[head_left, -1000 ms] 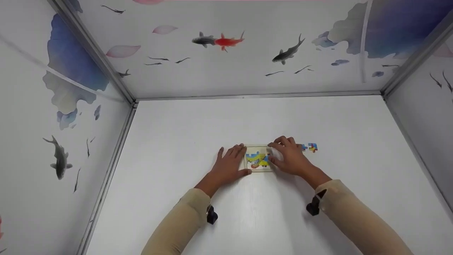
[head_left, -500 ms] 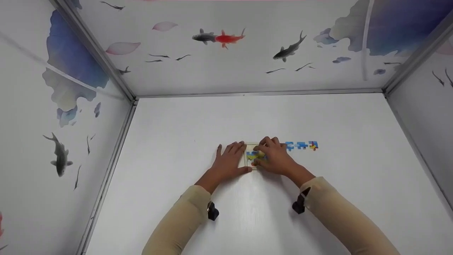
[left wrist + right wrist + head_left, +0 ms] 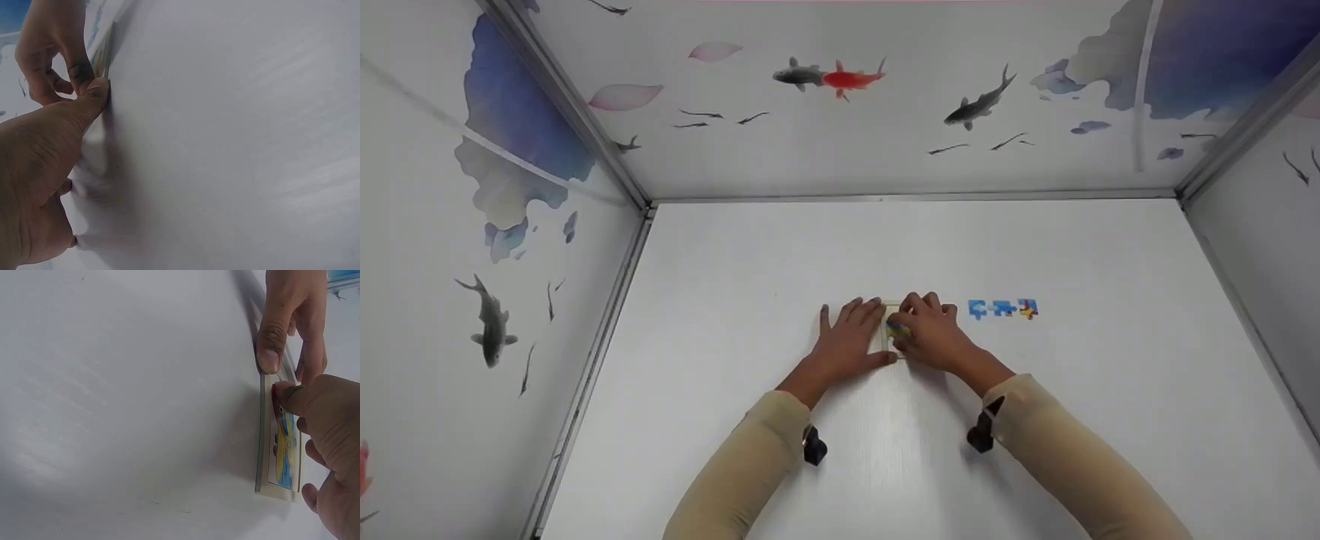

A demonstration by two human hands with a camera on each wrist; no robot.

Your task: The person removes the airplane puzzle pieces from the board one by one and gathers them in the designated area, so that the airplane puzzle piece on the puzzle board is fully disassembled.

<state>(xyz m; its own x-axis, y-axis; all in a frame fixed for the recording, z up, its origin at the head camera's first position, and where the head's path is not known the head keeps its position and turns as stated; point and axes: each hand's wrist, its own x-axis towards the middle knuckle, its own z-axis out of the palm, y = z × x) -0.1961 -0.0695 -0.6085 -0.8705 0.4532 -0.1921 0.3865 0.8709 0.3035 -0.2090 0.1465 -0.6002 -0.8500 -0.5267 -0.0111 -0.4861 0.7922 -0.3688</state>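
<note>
A small wooden puzzle frame (image 3: 262, 455) lies flat, holding part of a colourful jigsaw picture (image 3: 284, 455). My left hand (image 3: 847, 345) rests at its left end, fingers extended at the far corner and the thumb (image 3: 93, 98) pressing the near corner. My right hand (image 3: 934, 337) is over the frame, fingers bent, with the thumb (image 3: 292, 396) and fingertips on a puzzle piece (image 3: 275, 395) that shows a red edge. The hand covers most of that piece and much of the frame in the head view.
Three loose puzzle pieces, a blue one (image 3: 977, 308), another blue one (image 3: 1002, 308) and a multicoloured one (image 3: 1027, 308), lie in a row right of the frame. White table (image 3: 735, 262) surrounds them, bounded by printed panels (image 3: 885, 150) at the back and sides.
My right hand has moved left across the puzzle frame, uncovering the loose blue pieces and hiding more of the picture. My left hand stays at the frame's left end.
</note>
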